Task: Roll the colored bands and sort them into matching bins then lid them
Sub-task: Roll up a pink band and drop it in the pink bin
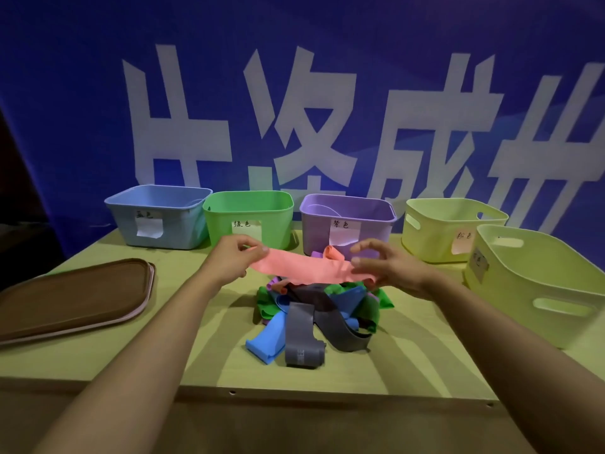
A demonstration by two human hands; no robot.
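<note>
Both hands stretch pink band (302,267) (perhaps flat).

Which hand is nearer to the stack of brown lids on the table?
Left. The left hand pinches the pink band's end nearer the brown lids; the right hand holds the far end, across the pile of bands.
</note>
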